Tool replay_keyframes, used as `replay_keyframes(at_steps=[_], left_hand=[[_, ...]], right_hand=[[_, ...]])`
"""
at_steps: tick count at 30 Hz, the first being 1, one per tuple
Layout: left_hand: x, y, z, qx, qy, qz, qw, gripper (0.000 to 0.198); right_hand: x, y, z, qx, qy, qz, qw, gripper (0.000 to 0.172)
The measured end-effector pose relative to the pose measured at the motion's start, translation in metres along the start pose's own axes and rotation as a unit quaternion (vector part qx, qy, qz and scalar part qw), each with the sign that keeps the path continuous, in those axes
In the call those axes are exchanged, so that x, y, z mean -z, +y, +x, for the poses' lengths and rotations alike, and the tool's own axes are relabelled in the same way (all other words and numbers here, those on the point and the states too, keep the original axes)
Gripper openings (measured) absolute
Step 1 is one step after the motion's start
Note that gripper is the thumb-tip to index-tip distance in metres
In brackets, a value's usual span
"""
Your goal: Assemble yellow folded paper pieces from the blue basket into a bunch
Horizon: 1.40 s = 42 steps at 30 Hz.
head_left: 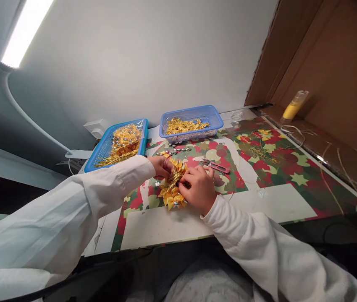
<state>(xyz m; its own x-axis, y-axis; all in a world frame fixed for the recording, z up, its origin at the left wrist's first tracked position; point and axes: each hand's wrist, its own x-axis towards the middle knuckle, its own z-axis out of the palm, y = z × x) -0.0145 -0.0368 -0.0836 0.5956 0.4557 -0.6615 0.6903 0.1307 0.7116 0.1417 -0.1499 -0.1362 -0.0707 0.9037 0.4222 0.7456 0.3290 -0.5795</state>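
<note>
A bundle of yellow fabric flowers (171,196) with silver beads and gold cord (176,175) lies on the table between my hands. My left hand (162,167) is closed at its upper left, fingertips pinching the gold cord. On the right side, my right hand (199,186) has its fingers curled against the same bundle; its fingertips are partly hidden. Just beyond my right hand lie thread snips (218,166) with a pinkish-red handle. Several silver beads (178,150) sit in a cluster behind the bundle.
A blue basket (98,147) at the left holds more yellow flowers and gold cord. Another blue basket (214,119) stands against the wall with yellow pieces inside. Thread scraps (262,152) lie at right, near a yellow thread spool (292,110) on a ledge. A lamp (27,31) hangs at upper left.
</note>
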Motion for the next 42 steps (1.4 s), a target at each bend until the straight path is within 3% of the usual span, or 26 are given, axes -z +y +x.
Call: replay_keyframes(at_steps=[7,11,18,33,42], left_hand=[[-0.003,-0.007,0.002,-0.004,0.016,-0.077,0.997,0.011],[-0.005,-0.006,0.001,-0.004,0.0,-0.104,0.995,0.025],[-0.005,-0.005,-0.001,-0.01,-0.005,-0.071,0.997,0.038],[0.004,-0.008,0.009,-0.062,-0.069,-0.005,0.996,0.023],[-0.006,-0.004,0.011,-0.054,-0.007,0.032,0.998,0.019]], right_hand=[[-0.002,0.0,0.001,0.0,0.011,-0.002,1.0,0.012],[-0.003,0.0,0.001,0.005,0.013,-0.005,1.0,0.011],[-0.004,0.002,0.001,0.015,0.017,-0.012,1.0,0.013],[-0.006,0.002,-0.001,0.033,0.013,-0.019,0.999,0.014],[-0.005,0.002,-0.001,0.029,-0.005,-0.033,0.999,0.015]])
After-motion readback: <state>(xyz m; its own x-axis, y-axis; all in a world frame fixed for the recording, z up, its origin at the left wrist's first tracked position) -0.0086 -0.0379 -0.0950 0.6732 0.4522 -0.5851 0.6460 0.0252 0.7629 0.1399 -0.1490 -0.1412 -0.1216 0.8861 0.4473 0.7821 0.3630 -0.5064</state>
